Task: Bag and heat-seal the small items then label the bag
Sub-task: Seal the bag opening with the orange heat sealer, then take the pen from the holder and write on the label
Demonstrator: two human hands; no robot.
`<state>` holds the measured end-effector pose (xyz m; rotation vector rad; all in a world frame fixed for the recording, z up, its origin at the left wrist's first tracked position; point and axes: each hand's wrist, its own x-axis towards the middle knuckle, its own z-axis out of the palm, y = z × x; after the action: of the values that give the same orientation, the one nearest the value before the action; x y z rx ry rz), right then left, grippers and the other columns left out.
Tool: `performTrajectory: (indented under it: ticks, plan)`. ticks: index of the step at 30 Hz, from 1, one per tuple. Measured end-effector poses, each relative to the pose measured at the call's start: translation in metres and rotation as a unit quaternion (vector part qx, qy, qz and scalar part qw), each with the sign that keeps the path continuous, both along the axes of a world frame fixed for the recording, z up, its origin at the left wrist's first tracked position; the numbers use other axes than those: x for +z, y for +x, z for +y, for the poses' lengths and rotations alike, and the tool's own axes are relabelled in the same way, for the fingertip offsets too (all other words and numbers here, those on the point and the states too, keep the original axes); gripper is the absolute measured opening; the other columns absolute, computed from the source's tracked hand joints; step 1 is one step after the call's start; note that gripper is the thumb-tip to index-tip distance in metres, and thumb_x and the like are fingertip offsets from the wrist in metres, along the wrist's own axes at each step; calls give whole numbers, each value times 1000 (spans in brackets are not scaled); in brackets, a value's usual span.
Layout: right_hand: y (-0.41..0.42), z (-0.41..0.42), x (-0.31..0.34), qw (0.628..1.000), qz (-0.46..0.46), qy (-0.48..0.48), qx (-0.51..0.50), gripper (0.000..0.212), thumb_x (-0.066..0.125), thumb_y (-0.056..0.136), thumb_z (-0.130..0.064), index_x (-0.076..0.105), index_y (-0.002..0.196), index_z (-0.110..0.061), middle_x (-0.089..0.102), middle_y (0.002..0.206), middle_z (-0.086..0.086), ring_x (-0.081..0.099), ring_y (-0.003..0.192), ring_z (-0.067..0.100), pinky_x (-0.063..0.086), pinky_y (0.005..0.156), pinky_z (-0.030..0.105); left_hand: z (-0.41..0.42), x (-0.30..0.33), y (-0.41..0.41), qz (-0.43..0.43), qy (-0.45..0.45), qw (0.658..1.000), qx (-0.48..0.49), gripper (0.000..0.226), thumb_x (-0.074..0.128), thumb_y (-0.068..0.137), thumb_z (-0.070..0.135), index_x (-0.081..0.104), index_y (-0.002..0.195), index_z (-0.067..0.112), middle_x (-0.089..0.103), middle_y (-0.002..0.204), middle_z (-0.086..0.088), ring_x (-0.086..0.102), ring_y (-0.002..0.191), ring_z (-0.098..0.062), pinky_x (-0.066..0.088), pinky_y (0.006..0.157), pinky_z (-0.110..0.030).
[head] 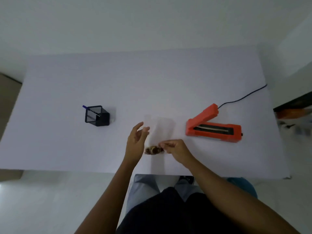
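A clear plastic bag [160,129] lies on the white table [67,149], its far end toward the back. Small brown items [154,150] are bunched at its near end. My left hand [137,139] hovers at the bag's left edge with its fingers relaxed and spread, fingertips by the plastic. My right hand [175,148] pinches the bag's near edge just beside the brown items. An orange heat sealer [213,128] sits to the right with its lid raised.
A black mesh pen holder [96,116] with a blue pen [85,107] stands at the left. The sealer's black cord [243,97] runs off the table's right rear edge. The table's front edge is close to my legs.
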<state>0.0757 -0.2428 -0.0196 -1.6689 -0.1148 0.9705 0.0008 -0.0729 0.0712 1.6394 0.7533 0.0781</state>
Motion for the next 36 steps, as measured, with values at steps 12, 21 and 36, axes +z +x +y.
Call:
performTrajectory:
  ticks: [12,21,36]
  plan:
    - [6,92,-9,980,26,-139,-142,9,71,91,-20,78,94,-16,77,98,9,73,97,29,62,83,45,99,-80,-9,144,-21,970,-195,73,70,90,36,33,151,22,51,144,-7,54,121,-20,46,101,-34]
    - [-10,119,-5,938,-83,-267,-203,41,66,94,-25,59,130,-7,66,121,9,64,111,26,48,90,30,135,-62,-5,158,-16,951,-266,68,65,91,44,38,149,20,48,145,-5,53,123,-22,41,93,-26]
    - [-1,335,61,888,-413,-118,165,20,55,98,-17,73,107,-14,70,109,1,53,102,17,51,78,27,288,-15,-33,174,179,967,50,26,65,91,42,62,97,17,61,67,4,59,62,-14,44,57,-24]
